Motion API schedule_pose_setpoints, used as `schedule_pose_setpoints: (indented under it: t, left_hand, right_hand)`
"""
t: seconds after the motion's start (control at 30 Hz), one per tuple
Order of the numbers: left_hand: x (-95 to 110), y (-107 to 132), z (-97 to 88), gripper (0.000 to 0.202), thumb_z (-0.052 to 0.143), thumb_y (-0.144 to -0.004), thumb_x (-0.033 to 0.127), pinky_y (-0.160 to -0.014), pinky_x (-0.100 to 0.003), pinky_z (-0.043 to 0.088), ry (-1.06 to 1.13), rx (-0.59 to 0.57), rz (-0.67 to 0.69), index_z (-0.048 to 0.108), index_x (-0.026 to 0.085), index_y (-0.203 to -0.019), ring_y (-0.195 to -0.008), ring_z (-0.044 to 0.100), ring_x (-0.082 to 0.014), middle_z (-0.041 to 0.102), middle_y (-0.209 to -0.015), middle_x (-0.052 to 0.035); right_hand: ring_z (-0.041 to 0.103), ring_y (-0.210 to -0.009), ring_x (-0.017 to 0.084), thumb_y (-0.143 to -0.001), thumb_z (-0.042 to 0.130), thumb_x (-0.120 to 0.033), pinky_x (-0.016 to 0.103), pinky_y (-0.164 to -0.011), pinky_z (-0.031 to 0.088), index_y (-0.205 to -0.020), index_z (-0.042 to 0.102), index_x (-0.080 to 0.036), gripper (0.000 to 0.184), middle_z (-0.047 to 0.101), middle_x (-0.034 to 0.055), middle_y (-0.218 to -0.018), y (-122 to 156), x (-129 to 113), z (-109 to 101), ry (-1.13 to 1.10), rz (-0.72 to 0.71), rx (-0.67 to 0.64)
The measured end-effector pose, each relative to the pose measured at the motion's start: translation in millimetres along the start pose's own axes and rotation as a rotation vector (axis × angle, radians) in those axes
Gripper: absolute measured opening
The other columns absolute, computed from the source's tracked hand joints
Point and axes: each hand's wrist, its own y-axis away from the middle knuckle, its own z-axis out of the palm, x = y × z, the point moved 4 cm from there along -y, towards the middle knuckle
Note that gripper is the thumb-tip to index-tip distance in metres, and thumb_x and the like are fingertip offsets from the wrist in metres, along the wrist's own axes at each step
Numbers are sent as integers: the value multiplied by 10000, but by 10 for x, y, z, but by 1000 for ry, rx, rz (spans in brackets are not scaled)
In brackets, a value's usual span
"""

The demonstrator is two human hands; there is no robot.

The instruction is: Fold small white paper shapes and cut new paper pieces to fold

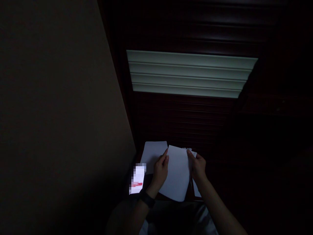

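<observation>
1. Wall [61, 81], plain and matte, is being swallowed by shadow to the left of the held sheet [176, 173].
2. Beyond the held sheet, a glossy, dark slatted panel [181, 124] is being brightened by one pale slatted band [190, 74].
3. White, smooth and roughly rectangular, the held sheet is being supported between two hands above a dark tabletop [148, 179], its near edge being curved slightly.
4. Left of the held sheet, a second sheet [155, 150] is being partly hidden by the left hand [161, 168].
5. The held sheet is being pinched along its left edge by that hand and near its far right corner by the right hand [198, 166]. Best handling, presumably, is being served by light, even pressure, creasing being avoided and edges being kept level.
6. Left of the held sheet, light is being given off by a flat, bright screen [137, 179], towards which the paper is probably best being angled.
7. Whether a ruffled white scrap [187, 149] behind the held sheet is being gripped too cannot be told.
</observation>
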Motion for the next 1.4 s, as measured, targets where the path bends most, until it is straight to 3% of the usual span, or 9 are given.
schedule_pose_setpoints:
  t: [0.2,0.57,0.8,1.0,1.13,1.4]
  left_hand:
    - [-91,48,17,387,475,-856,304,-903,-305,439,24,9,-21,530,192,-1223,-1058,560,-185,585,-1203,-80]
    - [-106,73,-131,348,503,-843,333,-865,-319,478,-80,135,-54,594,206,-1154,-1015,594,-210,628,-1139,-69]
    - [-81,50,-167,326,516,-836,323,-883,-315,476,-77,136,-37,611,215,-1128,-1038,587,-207,626,-1143,-61]
    - [-112,41,-153,329,522,-832,325,-876,-319,480,-42,117,-50,613,208,-1125,-1016,598,-207,634,-1128,-65]
    - [-121,36,-155,344,523,-827,345,-893,-322,470,-9,89,-44,617,196,-1123,-1033,588,-209,631,-1135,-71]
    - [-51,-202,-199,414,595,-772,359,-766,-267,505,92,23,-96,604,170,-1140,-853,642,-174,693,-955,-65]
  right_hand:
    - [622,-557,204,-558,746,-481,271,-456,456,-808,659,-127,442,697,83,-706,2,-22,-9,23,9,40]
    - [575,-516,160,-583,761,-412,260,-472,433,-726,670,-134,325,663,43,-630,18,-25,24,-60,75,-66]
    - [561,-547,151,-611,734,-435,255,-507,416,-621,659,-157,288,648,23,-622,27,-139,-3,9,55,-120]
    - [570,-569,149,-591,762,-394,253,-536,425,-741,695,-149,295,668,28,-662,32,-102,4,-12,80,-194]
    - [549,-523,132,-593,770,-369,242,-508,417,-718,685,-140,275,652,24,-615,19,-92,-3,-48,104,-199]
    - [525,-473,125,-554,793,-353,238,-454,399,-674,679,-117,288,638,30,-578,-19,-122,-42,-17,111,-186]
